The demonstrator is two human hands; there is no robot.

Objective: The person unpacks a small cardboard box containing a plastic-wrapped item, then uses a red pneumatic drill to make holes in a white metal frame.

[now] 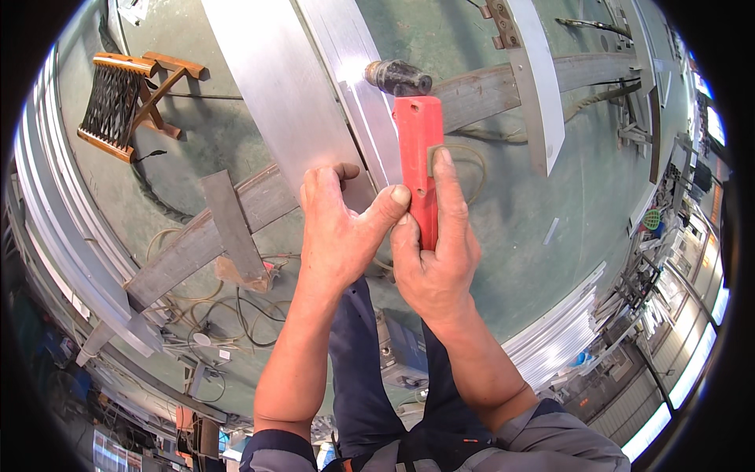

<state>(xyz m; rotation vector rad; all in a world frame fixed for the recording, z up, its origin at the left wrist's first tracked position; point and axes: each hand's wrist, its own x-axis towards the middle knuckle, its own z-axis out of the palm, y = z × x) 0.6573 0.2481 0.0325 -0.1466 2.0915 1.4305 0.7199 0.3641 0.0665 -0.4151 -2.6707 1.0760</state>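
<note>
A long red block-shaped tool (pixel 419 130) with small holes in its face is in my right hand (pixel 436 259). My right index finger stretches along its side, and the thumb presses its near left edge. At its far end a dark, worn cylinder (pixel 399 77) lies crosswise; I cannot tell whether the two are joined. My left hand (pixel 334 228) rests at the near end of a wide silvery metal plate (pixel 271 86), fingers bent over it. The left thumb stands apart from those fingers, its tip against the red tool. Beside the plate runs a narrower metal strip (pixel 340 35).
A slatted folding stool (pixel 118 106) stands at far left. Steel beams (pixel 476 94) cross beneath the plates. Another upright metal strip (pixel 537 94) is at right. Tangled cables (pixel 244 315) lie at lower left. Long metal profiles (pixel 63 204) line the left side; more profiles (pixel 558 334) lie lower right.
</note>
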